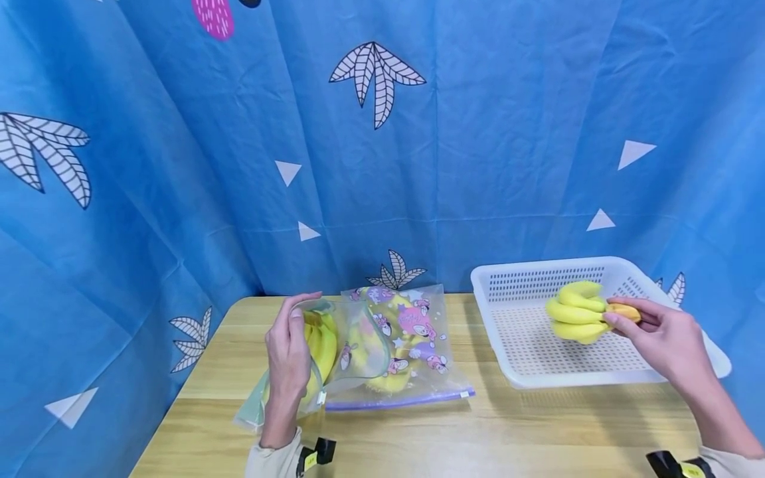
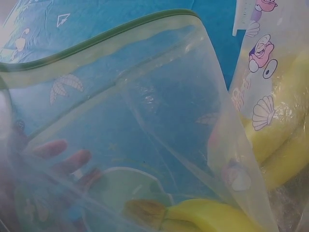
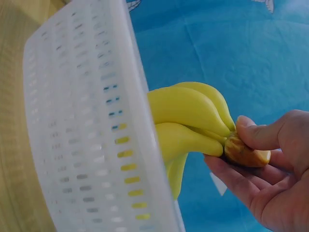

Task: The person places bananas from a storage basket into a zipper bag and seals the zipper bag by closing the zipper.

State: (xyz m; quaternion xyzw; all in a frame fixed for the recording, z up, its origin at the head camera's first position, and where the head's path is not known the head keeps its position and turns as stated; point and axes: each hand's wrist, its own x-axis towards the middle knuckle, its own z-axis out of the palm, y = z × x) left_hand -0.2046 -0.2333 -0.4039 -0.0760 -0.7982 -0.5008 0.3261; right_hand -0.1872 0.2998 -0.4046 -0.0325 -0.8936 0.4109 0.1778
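My left hand point(image 1: 287, 352) holds a clear zip bag point(image 2: 145, 116) by the left side of its spread mouth, which has a green zip edge. Through the plastic, the left wrist view shows some of the fingers point(image 2: 72, 162). Inside that bag lies a yellow bunch of bananas point(image 1: 323, 350), its brown stem pointing up. At the right, a second bunch of bananas point(image 1: 576, 312) is pinched at its brown stem between the thumb and fingers of my right hand point(image 1: 675, 338). This bunch hangs over a white plastic basket point(image 1: 499, 348), partly hidden behind the basket wall in the right wrist view.
Beside the open bag, another printed zip bag point(image 1: 451, 358) with a purple zip lies on the wooden table point(image 1: 418, 441), with bananas inside. A blue patterned curtain point(image 1: 478, 166) hangs behind the table and along both sides.
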